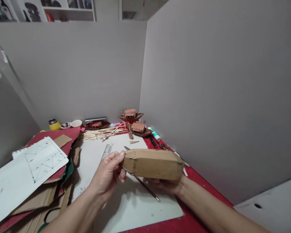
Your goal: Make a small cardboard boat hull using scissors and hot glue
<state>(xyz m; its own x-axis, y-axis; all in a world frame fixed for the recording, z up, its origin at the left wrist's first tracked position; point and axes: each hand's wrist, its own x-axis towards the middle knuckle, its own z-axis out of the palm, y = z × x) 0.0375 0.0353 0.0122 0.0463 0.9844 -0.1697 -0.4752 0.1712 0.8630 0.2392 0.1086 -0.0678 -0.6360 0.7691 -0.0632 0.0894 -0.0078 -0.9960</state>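
A brown cardboard boat hull [157, 163] is held in the air over the white sheet, its long side facing me. My left hand [110, 171] pinches its narrow left end between thumb and fingers. Under and behind the right part is my right hand [163, 184], fingers partly hidden by the hull. The hull's corners show dark, rough seams. Below it, a slim dark red tool [147, 188] with a silver end lies slantwise on the white sheet [135, 210]. Left of the hull lies a clear ruler [107, 150], partly covered by my left hand.
Finished model boats [138, 127] stand at the back, beside thin wooden sticks [99, 134]. At left, stacked cardboard [36, 197] carries a sheet with a drawn pattern [47, 158]. A yellow cup [54, 125] and a white bowl [76, 123] are behind. Walls [208, 81] enclose the back and right.
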